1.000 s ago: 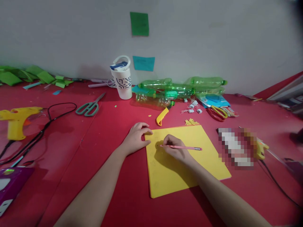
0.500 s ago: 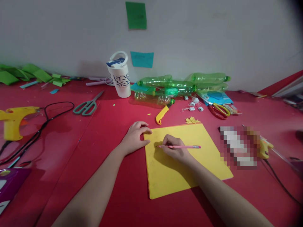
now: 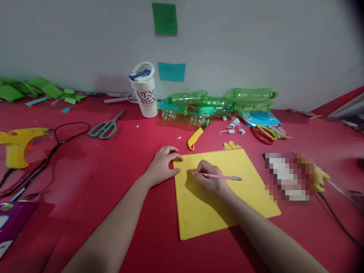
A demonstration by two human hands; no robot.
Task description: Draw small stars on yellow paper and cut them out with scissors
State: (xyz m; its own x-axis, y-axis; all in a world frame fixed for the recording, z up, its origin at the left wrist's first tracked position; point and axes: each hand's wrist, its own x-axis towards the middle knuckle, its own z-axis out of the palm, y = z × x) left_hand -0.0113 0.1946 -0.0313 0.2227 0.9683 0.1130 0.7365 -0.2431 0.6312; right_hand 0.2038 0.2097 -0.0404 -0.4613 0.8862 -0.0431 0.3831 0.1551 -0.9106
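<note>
A stack of yellow paper (image 3: 210, 212) lies on the red table, with faint pencil marks down its left side. My right hand (image 3: 212, 177) rests on the sheet, its fingers closed around a pink pencil (image 3: 223, 176). The pencil's tip meets the paper near the upper left; its eraser end points right. At the left edge of the stack, my left hand (image 3: 165, 165) lies with fingers spread and curved, fingertips touching the paper. Several small yellow star cutouts (image 3: 231, 145) sit just beyond the top edge, and a yellow cutter (image 3: 195, 138) lies nearby.
Green plastic bottles (image 3: 184, 118) and a white tumbler (image 3: 146, 94) stand along the wall. Grey scissors (image 3: 105, 127) and a yellow glue gun (image 3: 18, 148) with black cords lie left. Red-and-yellow scissors (image 3: 264, 133) and another glue gun (image 3: 320, 180) are on the right.
The pencil has tilted slightly, its tip a little higher on the sheet. My left hand stays put at the paper's edge.
</note>
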